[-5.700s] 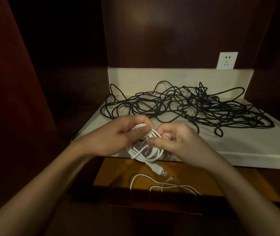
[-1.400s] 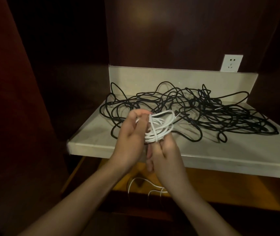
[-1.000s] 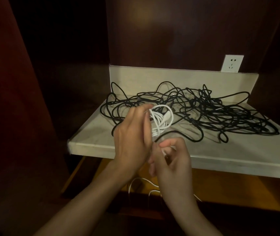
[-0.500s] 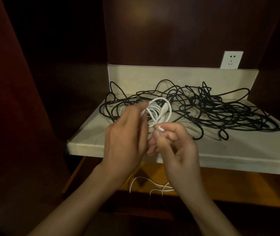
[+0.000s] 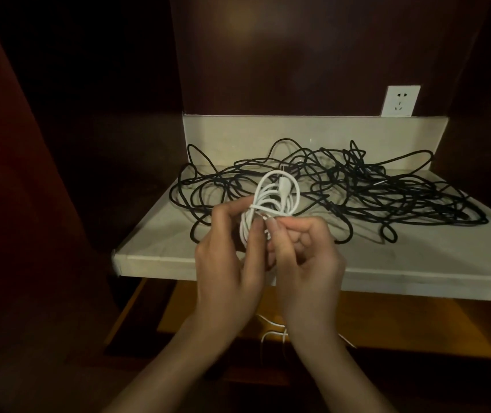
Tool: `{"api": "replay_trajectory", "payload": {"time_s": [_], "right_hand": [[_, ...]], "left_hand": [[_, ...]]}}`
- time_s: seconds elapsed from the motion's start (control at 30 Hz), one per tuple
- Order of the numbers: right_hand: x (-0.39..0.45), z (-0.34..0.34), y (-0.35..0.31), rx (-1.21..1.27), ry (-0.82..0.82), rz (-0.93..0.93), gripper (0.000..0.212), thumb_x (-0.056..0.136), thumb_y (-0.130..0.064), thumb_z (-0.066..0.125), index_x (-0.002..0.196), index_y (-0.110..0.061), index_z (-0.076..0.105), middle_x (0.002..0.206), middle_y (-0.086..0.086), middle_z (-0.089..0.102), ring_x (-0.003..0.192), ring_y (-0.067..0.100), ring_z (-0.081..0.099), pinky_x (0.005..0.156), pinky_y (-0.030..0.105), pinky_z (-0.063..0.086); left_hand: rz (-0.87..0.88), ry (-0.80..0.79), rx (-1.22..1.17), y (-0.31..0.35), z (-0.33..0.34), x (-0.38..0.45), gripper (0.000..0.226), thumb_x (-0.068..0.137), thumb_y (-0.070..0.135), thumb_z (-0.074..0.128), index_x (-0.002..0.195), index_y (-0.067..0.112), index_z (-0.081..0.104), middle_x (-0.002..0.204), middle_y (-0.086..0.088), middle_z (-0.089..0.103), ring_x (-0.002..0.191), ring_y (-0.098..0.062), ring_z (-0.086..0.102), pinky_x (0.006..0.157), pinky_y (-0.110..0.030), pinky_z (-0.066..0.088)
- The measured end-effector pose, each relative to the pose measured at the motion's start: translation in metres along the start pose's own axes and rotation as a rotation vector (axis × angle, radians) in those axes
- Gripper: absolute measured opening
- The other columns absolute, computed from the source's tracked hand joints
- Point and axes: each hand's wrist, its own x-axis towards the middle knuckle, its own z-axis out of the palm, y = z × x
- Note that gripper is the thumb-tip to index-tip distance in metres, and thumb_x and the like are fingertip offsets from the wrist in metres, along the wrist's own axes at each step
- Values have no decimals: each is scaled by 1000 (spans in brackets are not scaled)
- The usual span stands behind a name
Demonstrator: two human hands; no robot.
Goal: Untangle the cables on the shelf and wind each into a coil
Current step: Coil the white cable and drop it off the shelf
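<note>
The white cable (image 5: 271,201) is held up in both hands, just in front of the front edge of the shelf (image 5: 160,239) and above it. It is already wound into a small bundle of loops, and one white plug sits near the top of the bundle. The left hand (image 5: 226,263) grips the lower part of the bundle, with the fingers curled around the loops. The right hand (image 5: 303,251) is beside it, touching it, and pinches a thin end of the white cable between thumb and fingertips, at the middle of the bundle.

Behind the hands, the black cable (image 5: 357,192) lies on the shelf as a wide, loose tangle. It spreads from the left part of the shelf to the right part, and some loops reach up against the back wall of the shelf.

A white socket (image 5: 400,101) is on the dark wall above the right back corner of the shelf. Below the shelf there is an orange-brown wooden board (image 5: 387,323), and a thin white wire (image 5: 271,329) lies on it, partly hidden by the wrists.
</note>
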Motion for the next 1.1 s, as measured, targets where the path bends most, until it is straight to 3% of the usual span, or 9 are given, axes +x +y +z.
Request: {"api": "replay_trajectory", "payload": {"time_s": [0.17,0.27,0.33,0.4,0.53,0.77,0.9,1.03,1.1], "right_hand": [[2,1,-1,-138,13,-13,25,93,-16,66,89,-28,45,61,-3,65,54,9,65,48,13,46],[7,-3,2,-174,-65,-78,26,97,-14,61,109,-33,48,62,-4,64,54,5,64,49,14,47],[13,-8,8,-357,-135,-298,20,101,-16,52,121,-19,55,74,-10,67,62,0,63,55,15,48],[19,-14,17,-485,-197,-446,26,103,-19,45,121,-9,60,88,-2,73,72,5,67,61,23,53],[30,-25,21,-485,-306,-507,26,100,-19,49,120,-8,61,73,-2,69,59,6,61,55,23,49],[40,-29,21,-466,-399,-316,15,91,-27,53,102,-26,44,52,-3,52,47,10,52,51,22,43],[49,-35,19,-414,-463,-226,17,89,-16,59,104,-21,52,53,0,51,42,14,47,49,17,36],[57,-41,19,-273,-527,-167,17,90,-8,60,104,-18,61,46,5,48,37,19,46,44,30,42],[62,-45,20,-236,-583,-119,19,92,-5,61,104,-20,59,46,7,52,36,19,48,44,25,41]], "left_hand": [[-33,-26,-19,-8,1,-3,18,99,19,55,117,19,51,94,14,68,82,-3,69,66,-20,52],[-10,-36,-24,-10,1,-2,18,99,19,55,117,19,51,97,13,68,85,-4,69,67,-20,53],[20,-55,-30,-9,0,-1,17,99,16,55,116,17,51,91,16,65,77,-1,67,64,-13,48],[40,-72,-22,-8,-1,0,18,98,14,56,115,17,50,86,19,63,73,-2,65,61,-10,45],[42,-94,-41,-10,-3,1,18,99,15,55,115,21,50,89,21,64,76,-1,66,63,-11,47],[20,-165,-70,-15,1,3,15,101,18,57,114,17,50,86,14,65,73,-4,66,60,-12,45],[40,-235,-47,-18,-3,9,20,98,14,58,115,21,50,90,13,66,77,-4,67,61,-14,47],[72,-286,-32,-20,-3,14,20,97,8,58,115,15,52,91,15,63,76,1,62,66,-9,41],[60,-304,-25,-22,-3,15,19,97,8,58,115,14,53,90,15,63,75,0,62,65,-9,41]]}}
